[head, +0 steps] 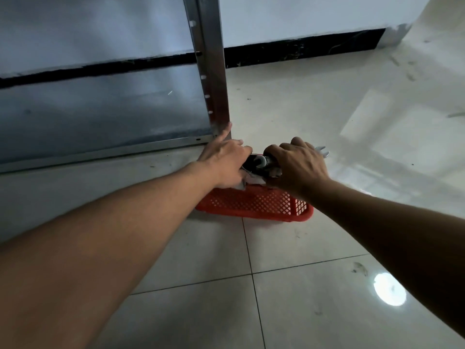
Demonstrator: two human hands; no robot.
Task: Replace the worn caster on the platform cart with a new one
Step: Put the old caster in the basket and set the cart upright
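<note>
On the tiled floor [289, 248], just before the upended platform cart [100, 109], lies a red mesh basket [251, 204]. Its contents are mostly hidden by the person's two hands. Only a crumpled white scrap [245, 182] shows at the near left rim.

The caster [256, 162] is held above the far side of the basket, between the hands and near the cart's lower corner. Visible parts: a black body and a bright chrome curved piece. The wheel itself cannot be made out.

Left hand [224, 159]: forefinger straight, its tip touching the foot of the cart's bright metal frame rail [214, 71]. The remaining fingers reach over the caster. Whether they clamp it cannot be told.

Right hand [299, 165]: fingers curled tight round a wrench [322, 151], knuckles up. The open-end head projects beyond the hand, to the right.

The cart stands on its edge, a grey sheet panel with a row of small holes down the rail.
</note>
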